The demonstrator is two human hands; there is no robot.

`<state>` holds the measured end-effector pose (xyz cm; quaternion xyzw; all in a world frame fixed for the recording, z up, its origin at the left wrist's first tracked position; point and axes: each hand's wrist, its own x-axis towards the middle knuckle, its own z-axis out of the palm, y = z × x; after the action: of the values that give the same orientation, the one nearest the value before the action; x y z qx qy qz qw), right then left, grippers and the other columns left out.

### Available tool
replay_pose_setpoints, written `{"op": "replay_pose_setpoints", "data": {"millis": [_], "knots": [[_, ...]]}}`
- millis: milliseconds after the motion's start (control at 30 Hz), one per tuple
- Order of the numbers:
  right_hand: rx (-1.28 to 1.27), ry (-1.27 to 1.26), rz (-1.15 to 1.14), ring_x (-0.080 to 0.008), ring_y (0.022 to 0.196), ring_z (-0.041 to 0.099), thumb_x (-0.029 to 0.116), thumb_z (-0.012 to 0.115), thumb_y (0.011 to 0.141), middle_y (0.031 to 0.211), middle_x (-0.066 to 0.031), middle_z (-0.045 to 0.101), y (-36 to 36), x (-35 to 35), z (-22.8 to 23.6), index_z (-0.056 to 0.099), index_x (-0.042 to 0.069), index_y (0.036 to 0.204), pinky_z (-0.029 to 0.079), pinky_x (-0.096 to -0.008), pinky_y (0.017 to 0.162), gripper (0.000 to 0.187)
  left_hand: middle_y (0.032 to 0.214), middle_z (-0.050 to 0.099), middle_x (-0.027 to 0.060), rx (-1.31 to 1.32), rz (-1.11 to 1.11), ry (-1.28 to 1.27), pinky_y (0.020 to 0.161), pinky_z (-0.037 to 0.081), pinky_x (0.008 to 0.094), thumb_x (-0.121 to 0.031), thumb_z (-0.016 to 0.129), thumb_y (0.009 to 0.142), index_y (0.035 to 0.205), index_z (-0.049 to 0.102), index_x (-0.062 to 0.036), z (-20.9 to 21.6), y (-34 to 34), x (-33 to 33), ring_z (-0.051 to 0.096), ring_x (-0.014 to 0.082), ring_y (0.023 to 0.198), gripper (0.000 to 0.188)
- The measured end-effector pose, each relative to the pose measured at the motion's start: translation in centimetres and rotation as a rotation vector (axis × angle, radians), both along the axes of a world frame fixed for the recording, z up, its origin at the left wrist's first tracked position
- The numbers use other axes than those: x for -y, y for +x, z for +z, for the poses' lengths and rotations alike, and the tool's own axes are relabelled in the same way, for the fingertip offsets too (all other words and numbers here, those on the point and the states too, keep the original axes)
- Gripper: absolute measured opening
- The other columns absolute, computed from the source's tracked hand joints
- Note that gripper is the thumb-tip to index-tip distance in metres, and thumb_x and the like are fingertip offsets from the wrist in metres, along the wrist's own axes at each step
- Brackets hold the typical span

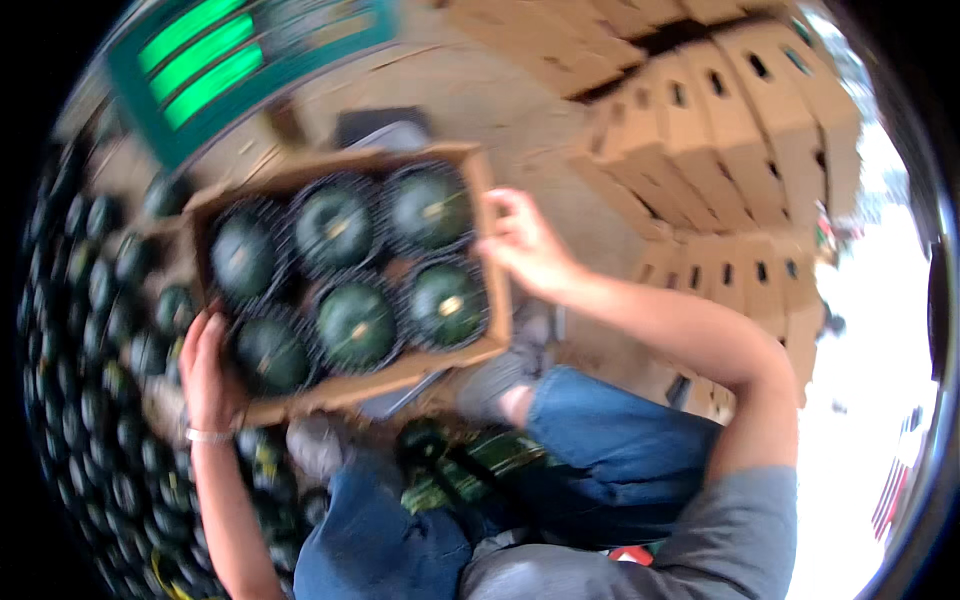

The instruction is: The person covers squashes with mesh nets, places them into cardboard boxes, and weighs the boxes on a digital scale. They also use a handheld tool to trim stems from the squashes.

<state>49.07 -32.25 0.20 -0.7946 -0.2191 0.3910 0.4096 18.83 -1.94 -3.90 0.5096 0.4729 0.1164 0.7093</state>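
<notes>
A cardboard box without a lid is held out in front of me, tilted slightly. Several round dark green pumpkins sit in it in two rows, each in a dark net sleeve. My left hand grips the box's near left corner, fingers along its outer side. On the opposite side, my right hand holds the right wall, with fingertips at the upper edge. Motion blurs the picture somewhat, and the underside of the box is hidden.
Many loose pumpkins cover the floor at left. A teal panel with glowing green displays stands at the far left. Cardboard boxes are stacked at right. A dark flat plate shows behind the held box. My legs are bent below.
</notes>
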Motion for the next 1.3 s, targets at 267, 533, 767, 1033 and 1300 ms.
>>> {"op": "replay_pose_setpoints", "data": {"millis": [267,533,767,1033,1300], "knots": [[-0.236,-0.134,-0.457,-0.0270,0.085,0.058,0.016,0.062,0.073,0.088,-0.0153,0.057,-2.2,-4.1,-4.1,0.046,0.002,0.093,0.046,-0.0393,0.072,0.029,0.082,0.053,-0.0041,-0.332,0.041,0.012,0.066,0.040,0.0223,-0.023,0.055,0.093,0.109,0.058,-0.0065,-5.0,-0.5,-5.9,0.047,0.0070,0.073,0.023],[-0.352,-0.072,-0.713,-0.0346,0.093,0.060,0.017,0.060,0.075,0.093,-0.0199,0.060,-0.1,3.0,12.9,0.047,-0.003,0.104,0.046,-0.0418,0.078,0.037,0.079,0.051,0.0011,-0.556,-0.404,0.019,0.070,0.044,0.0313,-0.023,0.049,0.090,0.090,0.056,-0.0038,6.4,8.5,-2.3,0.050,0.0158,0.073,0.020],[-0.259,0.130,-1.283,-0.0256,0.081,0.060,0.017,0.064,0.074,0.085,-0.0112,0.059,-7.8,18.6,33.8,0.045,0.002,0.112,0.047,-0.0372,0.072,0.045,0.073,0.050,-0.0008,-0.240,-0.588,-0.006,0.061,0.039,0.0272,-0.019,0.055,0.084,0.078,0.051,-0.0115,30.8,20.7,12.6,0.047,0.0113,0.066,0.010],[-0.304,0.386,-1.944,-0.0150,0.083,0.053,0.012,0.066,0.078,0.090,-0.0062,0.054,-20.2,32.8,47.3,0.047,0.000,0.109,0.045,-0.0315,0.074,0.039,0.078,0.051,-0.0039,-0.190,-1.194,0.153,0.062,0.036,0.0219,-0.003,0.054,0.081,0.093,0.055,-0.0067,54.7,31.0,35.1,0.045,0.0063,0.068,0.013],[-0.282,0.560,-2.358,-0.0137,0.090,0.051,0.007,0.063,0.079,0.098,-0.0048,0.054,-25.5,47.4,54.9,0.050,0.004,0.105,0.042,-0.0295,0.081,0.030,0.085,0.057,-0.0014,-0.204,-1.685,0.070,0.066,0.041,0.0230,-0.004,0.059,0.080,0.102,0.058,-0.0016,60.0,36.5,62.5,0.050,0.0076,0.073,0.021]]}}
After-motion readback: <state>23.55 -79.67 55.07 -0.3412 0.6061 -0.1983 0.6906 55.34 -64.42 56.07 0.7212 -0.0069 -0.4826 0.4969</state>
